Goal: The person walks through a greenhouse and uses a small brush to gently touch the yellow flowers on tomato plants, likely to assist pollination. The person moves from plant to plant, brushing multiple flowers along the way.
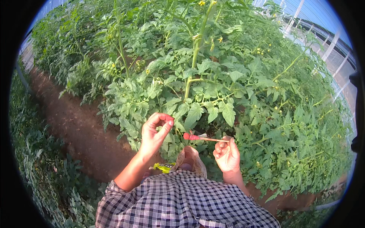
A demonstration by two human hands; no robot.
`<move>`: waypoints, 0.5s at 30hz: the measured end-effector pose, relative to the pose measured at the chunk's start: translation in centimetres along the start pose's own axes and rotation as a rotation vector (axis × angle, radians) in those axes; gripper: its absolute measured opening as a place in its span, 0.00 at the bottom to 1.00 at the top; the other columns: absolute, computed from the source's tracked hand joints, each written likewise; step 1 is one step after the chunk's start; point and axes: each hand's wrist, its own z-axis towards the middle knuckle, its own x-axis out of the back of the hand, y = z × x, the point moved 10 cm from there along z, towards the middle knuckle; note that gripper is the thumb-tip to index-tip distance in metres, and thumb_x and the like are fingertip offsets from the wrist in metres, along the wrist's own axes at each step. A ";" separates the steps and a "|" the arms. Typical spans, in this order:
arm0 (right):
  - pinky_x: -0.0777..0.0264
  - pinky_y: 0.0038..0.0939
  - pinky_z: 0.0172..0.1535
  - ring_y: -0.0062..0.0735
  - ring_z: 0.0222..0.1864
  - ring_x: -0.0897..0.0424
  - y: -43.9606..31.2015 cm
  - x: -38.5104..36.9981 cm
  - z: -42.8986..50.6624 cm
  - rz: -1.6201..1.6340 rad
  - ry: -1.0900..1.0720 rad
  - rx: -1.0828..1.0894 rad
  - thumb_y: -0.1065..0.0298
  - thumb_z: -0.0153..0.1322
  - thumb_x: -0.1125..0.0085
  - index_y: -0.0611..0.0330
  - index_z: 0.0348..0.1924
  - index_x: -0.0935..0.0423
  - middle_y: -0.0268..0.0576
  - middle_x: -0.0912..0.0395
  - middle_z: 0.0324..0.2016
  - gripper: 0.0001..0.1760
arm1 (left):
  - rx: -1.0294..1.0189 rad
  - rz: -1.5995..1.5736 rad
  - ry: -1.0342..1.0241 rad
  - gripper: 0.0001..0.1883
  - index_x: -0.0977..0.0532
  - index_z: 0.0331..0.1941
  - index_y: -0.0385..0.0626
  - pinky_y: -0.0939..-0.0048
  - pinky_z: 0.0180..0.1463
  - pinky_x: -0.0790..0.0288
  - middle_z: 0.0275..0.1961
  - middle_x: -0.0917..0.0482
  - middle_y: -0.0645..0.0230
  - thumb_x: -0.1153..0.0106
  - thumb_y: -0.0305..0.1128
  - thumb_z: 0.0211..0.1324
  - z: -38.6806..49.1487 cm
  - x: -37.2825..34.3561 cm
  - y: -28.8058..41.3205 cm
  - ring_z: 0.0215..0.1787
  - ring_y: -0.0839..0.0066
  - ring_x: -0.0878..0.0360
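Observation:
My right hand (pixel 227 155) grips the end of a thin wooden stick (pixel 214 139) between thumb and fingers. The stick lies nearly level and points left. Its far end carries a red, wrapped-looking head (pixel 190 136), with a clear or pale strip beside it. My left hand (pixel 155 132) is raised to the left of that head, apart from it. Its thumb and forefinger are brought together, and the fingertips look reddish; whether anything small sits between them cannot be made out. Tomato plant leaves (pixel 195 114) hang just beyond both hands, around an upright green stem (pixel 195 57).
Yellow tomato flowers (pixel 220 39) dot the dense plants. A bare soil path (pixel 77 134) runs at the left, with more foliage (pixel 51 171) beyond it. A stained pale container or bag (pixel 199 162) and a yellow-green packet (pixel 164 167) bearing writing are below my hands. Greenhouse posts (pixel 332 44) stand right.

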 end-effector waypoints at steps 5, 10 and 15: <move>0.33 0.27 0.26 0.30 0.27 0.26 -2.3 -2.4 -0.3 -0.066 0.203 0.285 0.57 0.74 0.52 0.60 0.43 0.27 0.40 0.24 0.27 0.15 | -0.271 0.112 0.053 0.03 0.24 0.33 0.40 0.80 0.41 0.35 0.34 0.27 0.72 0.40 0.25 0.55 8.6 3.9 5.3 0.32 0.83 0.32; 0.32 0.28 0.25 0.31 0.25 0.26 -4.0 -7.5 0.1 -0.237 0.244 0.506 0.61 0.72 0.51 0.63 0.41 0.28 0.44 0.24 0.26 0.14 | -0.341 0.079 -0.038 0.05 0.23 0.34 0.42 0.79 0.44 0.36 0.35 0.27 0.73 0.38 0.28 0.54 13.4 3.9 8.3 0.34 0.82 0.34; 0.29 0.28 0.23 0.31 0.25 0.24 -5.2 -11.3 0.4 -0.264 0.294 0.649 0.62 0.71 0.50 0.64 0.40 0.29 0.46 0.23 0.27 0.13 | -0.561 0.160 -0.014 0.05 0.22 0.34 0.42 0.81 0.40 0.37 0.33 0.28 0.74 0.37 0.27 0.53 16.1 5.0 14.2 0.31 0.84 0.34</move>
